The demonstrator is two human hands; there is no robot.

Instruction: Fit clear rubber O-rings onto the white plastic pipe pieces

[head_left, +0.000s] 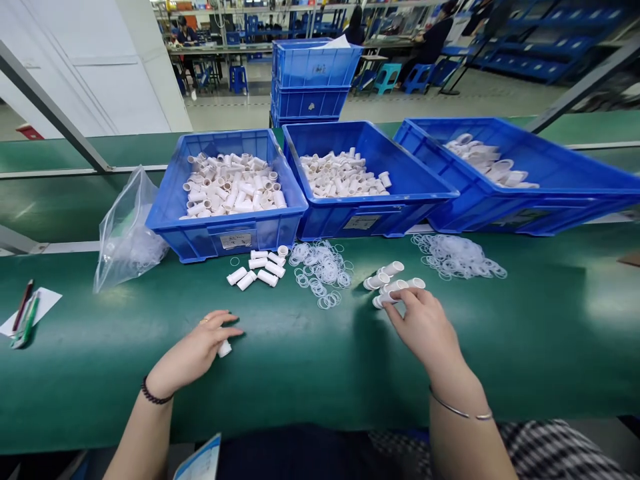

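My left hand [200,350] rests on the green table [310,360] and grips a short white plastic tube [225,348] that sticks out from under the fingers. My right hand [425,327] reaches into a small cluster of flanged white tubes [393,280], its fingertips touching the nearest one. Between the hands lies a pile of clear rubber rings [323,270]. A group of plain white tubes [260,267] lies just ahead of my left hand.
Three blue bins stand at the back: the left bin [225,233] and middle bin [370,223] hold white tubes, the right bin [550,207] holds larger white parts. More rings [457,257], a clear plastic bag [125,233], pens on paper [23,320]. People sit far behind.
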